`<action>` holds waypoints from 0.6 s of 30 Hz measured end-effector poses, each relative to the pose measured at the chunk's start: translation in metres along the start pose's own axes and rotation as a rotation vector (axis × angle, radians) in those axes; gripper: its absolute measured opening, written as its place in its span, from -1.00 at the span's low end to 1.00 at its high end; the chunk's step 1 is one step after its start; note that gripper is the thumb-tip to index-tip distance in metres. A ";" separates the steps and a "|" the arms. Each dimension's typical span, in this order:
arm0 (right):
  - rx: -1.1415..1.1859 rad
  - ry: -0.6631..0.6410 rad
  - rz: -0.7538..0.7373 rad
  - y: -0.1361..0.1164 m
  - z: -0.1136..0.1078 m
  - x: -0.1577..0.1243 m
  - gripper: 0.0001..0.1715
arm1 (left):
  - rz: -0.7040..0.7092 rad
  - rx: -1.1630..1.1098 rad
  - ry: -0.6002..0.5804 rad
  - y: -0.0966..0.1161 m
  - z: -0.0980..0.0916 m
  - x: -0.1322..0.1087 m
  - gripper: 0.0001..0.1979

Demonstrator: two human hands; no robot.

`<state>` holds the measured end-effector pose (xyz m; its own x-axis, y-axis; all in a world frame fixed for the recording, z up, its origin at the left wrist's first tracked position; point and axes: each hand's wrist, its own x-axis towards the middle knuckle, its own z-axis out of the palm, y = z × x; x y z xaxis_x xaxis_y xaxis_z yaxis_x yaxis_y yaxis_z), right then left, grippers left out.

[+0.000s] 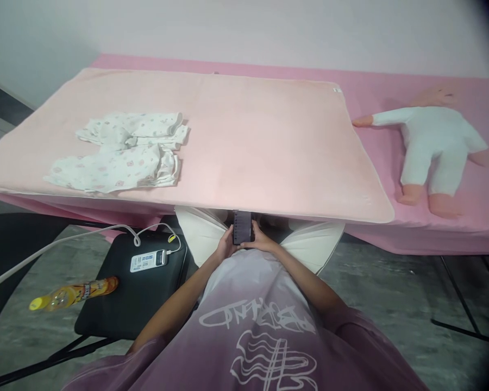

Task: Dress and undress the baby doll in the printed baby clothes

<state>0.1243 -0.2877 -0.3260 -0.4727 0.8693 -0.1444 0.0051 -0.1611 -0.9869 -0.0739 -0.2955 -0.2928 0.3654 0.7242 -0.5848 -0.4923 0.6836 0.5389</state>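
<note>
Low in my lap, just below the table's front edge, I hold a dark smartphone upright with its screen towards me. My left hand grips its left side, fingers closed round it. On the other side my right hand is wrapped about the phone, with the thumb near the lower part of the screen. The phone's top end lies close under the edge of the pale pink mat. Small lines of content show on the screen, too tiny to read.
Folded white patterned baby clothes lie on the mat's left. A doll in white clothing lies on the pink tablecloth at right. Beside me, a black chair bears a drink bottle and a power bank with a white cable.
</note>
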 end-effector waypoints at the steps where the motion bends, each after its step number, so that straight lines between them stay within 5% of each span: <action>1: 0.010 -0.004 -0.001 0.000 0.000 0.000 0.41 | 0.001 0.001 0.000 -0.001 -0.001 0.001 -0.37; 9: 0.042 0.001 0.026 0.001 -0.001 0.001 0.39 | 0.006 0.001 -0.012 -0.002 -0.004 0.002 -0.36; 18: 0.132 0.030 0.057 0.000 0.000 0.003 0.06 | -0.006 -0.024 -0.074 -0.003 -0.006 0.003 -0.39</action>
<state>0.1227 -0.2848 -0.3268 -0.4487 0.8702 -0.2035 -0.0862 -0.2688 -0.9593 -0.0763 -0.2959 -0.2999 0.4258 0.7252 -0.5410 -0.5086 0.6864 0.5198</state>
